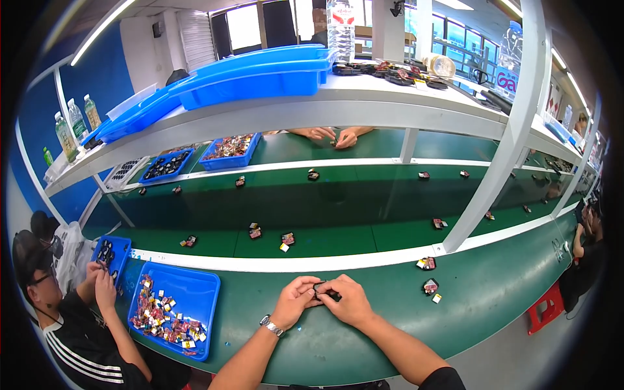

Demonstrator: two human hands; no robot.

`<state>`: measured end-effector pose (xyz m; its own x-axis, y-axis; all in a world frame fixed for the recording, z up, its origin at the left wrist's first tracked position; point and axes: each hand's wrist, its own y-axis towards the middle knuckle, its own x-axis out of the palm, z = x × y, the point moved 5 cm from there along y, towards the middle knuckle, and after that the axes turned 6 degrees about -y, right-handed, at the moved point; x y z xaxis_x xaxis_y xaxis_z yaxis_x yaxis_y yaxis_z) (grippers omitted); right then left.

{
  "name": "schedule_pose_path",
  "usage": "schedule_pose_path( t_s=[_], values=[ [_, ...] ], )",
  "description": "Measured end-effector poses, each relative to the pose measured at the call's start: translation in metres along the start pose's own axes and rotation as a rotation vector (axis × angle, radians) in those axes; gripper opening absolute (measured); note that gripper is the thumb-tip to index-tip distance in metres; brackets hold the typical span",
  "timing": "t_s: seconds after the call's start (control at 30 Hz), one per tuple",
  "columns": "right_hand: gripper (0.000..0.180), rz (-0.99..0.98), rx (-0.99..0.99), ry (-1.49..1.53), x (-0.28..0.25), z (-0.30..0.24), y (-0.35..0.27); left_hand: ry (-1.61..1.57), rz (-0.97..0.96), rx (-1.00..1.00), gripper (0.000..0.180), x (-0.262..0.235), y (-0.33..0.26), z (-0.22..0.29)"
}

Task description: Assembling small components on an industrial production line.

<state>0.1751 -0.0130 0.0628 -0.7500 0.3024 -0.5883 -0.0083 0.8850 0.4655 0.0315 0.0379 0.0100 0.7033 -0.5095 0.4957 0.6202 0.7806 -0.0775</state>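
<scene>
Above the green table (273, 357), my left hand (294, 303) and my right hand (350, 300) meet at the fingertips. Between them is a small black plastic part (318, 292), pinched from both sides; fingers cover most of it. To the left of my hands stands a blue tray (213, 296) holding many small dark-red pieces with white and yellow labels (170, 318). Off to the right on the table lie two black parts with red pieces in them, one near the rail (426, 263) and another closer to me (430, 286).
A green conveyor belt (351, 227) beyond the white rail (292, 263) carries several scattered parts. A white post (494, 149) rises at right, under a shelf with blue trays (253, 84) and bottles. A co-worker (84, 331) sits at left; another person's hands (331, 135) work opposite.
</scene>
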Motion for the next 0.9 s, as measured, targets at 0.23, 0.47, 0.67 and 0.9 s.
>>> schedule_pose_path(
  t_s=[0.23, 0.47, 0.67, 0.9],
  values=[
    [0.012, 0.032, 0.103, 0.05, 0.002, 0.0, -0.004, 0.008, -0.013, 0.006, 0.028, -0.003, 0.001, -0.001],
    [0.011, 0.089, 0.146, 0.061, 0.007, 0.0, -0.008, -0.004, -0.001, -0.015, 0.027, -0.004, 0.001, -0.003],
    [0.011, 0.098, 0.097, 0.008, 0.007, -0.001, -0.01, -0.016, -0.019, 0.024, 0.026, -0.003, 0.0, -0.002],
    [0.013, 0.17, -0.051, -0.037, 0.005, -0.007, -0.007, -0.041, -0.004, 0.048, 0.024, -0.007, 0.001, -0.003]
  ],
)
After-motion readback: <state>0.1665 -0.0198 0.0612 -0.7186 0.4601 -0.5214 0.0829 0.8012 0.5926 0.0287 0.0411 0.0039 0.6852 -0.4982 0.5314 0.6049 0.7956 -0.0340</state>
